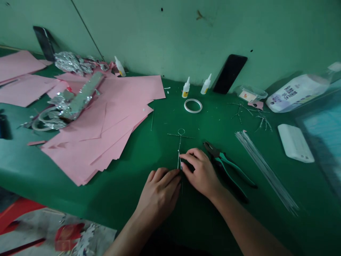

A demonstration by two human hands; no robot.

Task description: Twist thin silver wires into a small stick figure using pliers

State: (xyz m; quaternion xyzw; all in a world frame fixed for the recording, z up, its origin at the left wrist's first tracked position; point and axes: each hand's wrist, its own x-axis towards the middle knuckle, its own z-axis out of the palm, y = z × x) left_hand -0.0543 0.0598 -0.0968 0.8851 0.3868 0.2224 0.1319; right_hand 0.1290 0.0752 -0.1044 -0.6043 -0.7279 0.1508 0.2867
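A thin wire figure (180,142) with a round loop at its top and a crosswise twisted wire lies on the green table, its lower wires running toward me. My left hand (161,188) is closed on the lower wires, fingers bent together. At the figure's middle, my right hand (199,169) has its thumb and index finger at the wires from the right side, closed around them. Pliers (226,163) with green and black handles lie just right of my right hand. A bundle of straight wires (266,172) is farther right.
Pink paper sheets (114,113) and crumpled foil (70,64) cover the left side. Toward the wall are glue bottles (185,89), a tape ring (193,106), a leaning phone (230,74) and a large bottle (298,92). A white box (295,143) sits at right.
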